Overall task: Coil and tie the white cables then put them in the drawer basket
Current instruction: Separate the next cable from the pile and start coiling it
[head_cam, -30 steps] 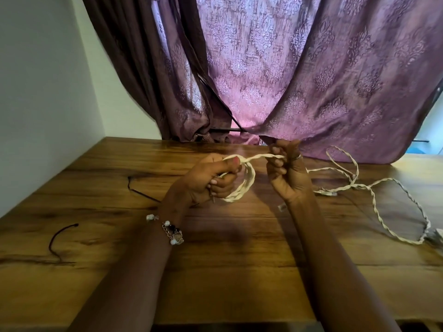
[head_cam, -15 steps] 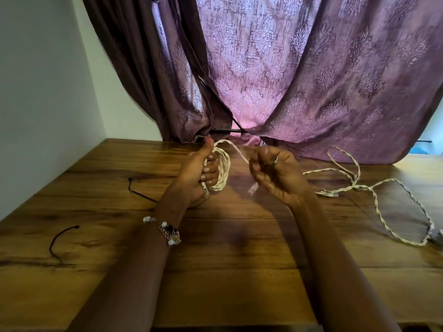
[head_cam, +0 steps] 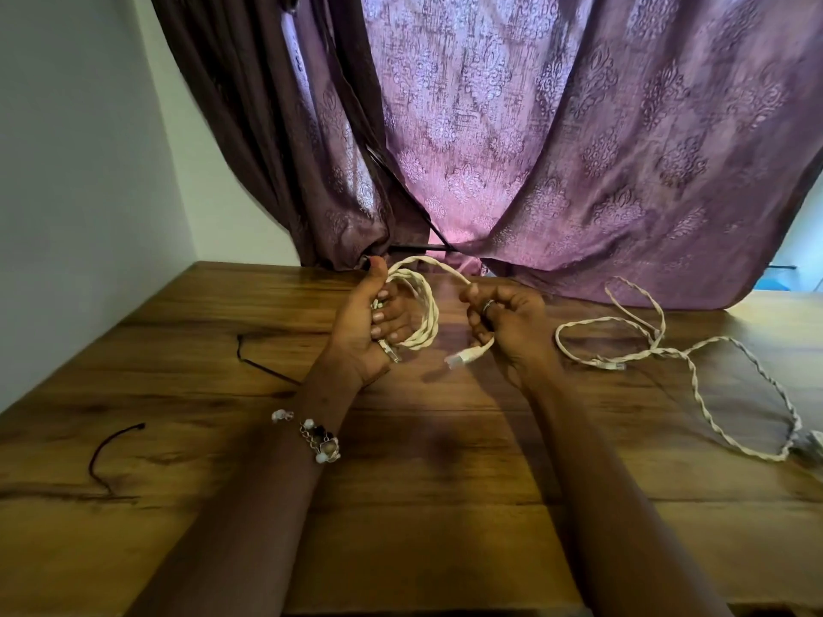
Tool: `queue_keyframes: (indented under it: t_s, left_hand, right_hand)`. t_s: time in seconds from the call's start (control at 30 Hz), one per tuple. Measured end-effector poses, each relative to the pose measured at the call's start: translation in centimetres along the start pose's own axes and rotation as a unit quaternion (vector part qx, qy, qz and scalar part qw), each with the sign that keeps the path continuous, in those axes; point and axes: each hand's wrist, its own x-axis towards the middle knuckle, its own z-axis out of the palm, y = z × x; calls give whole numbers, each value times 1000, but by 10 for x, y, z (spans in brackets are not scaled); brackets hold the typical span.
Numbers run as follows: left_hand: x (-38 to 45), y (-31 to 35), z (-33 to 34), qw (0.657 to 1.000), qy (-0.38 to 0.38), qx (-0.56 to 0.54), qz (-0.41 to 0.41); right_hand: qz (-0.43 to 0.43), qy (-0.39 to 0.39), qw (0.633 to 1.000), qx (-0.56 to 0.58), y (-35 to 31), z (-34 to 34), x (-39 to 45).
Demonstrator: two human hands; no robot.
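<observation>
Above the middle of the wooden table, my left hand (head_cam: 372,320) grips a coil of white braided cable (head_cam: 423,309), thumb up, with several loops hanging from the fingers. One metal plug pokes out below that palm. A strand arches from the coil to my right hand (head_cam: 507,320), which holds the free end in curled fingers; its white plug (head_cam: 458,359) sticks out below. A second white braided cable (head_cam: 694,371) lies loose on the table at the right.
Two thin dark ties lie on the wooden table (head_cam: 423,483): one (head_cam: 262,362) left of my left wrist, another (head_cam: 109,452) near the left edge. A purple curtain (head_cam: 534,149) hangs behind the table. A white wall (head_cam: 80,171) stands at the left.
My left hand turned upright with the coil and rose toward the curtain. My right hand slid along the strand to the plug end, and another loop went onto the coil.
</observation>
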Motion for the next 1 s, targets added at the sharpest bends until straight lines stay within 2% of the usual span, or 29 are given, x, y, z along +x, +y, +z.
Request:
queue_keyframes:
  t_s: [0.07,0.17,0.3,0.4,0.5,0.57,0.63,0.7,0.77,0.87,1.0]
  left_hand:
    - [4,-8,4,999,8,-26,20]
    - [10,-17,9,995,35,-75,54]
    - [11,-23,8,996,47,-37,66]
    - [10,-29,14,998,27,-24,51]
    - [7,-31,15,998,22,-23,44]
    - [4,-26,12,998,34,-21,43]
    - [2,-19,6,999,27,-36,31]
    - [0,-13,2,1000,-8,-19,-7]
    - [-1,-12,0,997,-45,39,-49]
    - [-2,-17,4,985,-30,149,-75]
    - [1,-18,5,970,89,214,-67]
  right_hand:
    - [5,30,999,-14,1,16,-5]
    - [-32,93,987,-124,17,41,-12]
    - [-55,166,949,-263,26,49,-19]
    - [-44,183,928,-321,22,46,-22]
    - [-9,168,925,-340,26,43,-19]
    - [-1,142,943,-302,26,41,-13]
    - [-14,121,973,-194,19,36,-10]
    - [-23,51,996,-73,9,29,-9]
    - [-11,-38,999,6,4,22,-8]
    - [-8,-101,994,-28,7,17,-5]
    - [-9,-64,997,-44,10,19,-6]
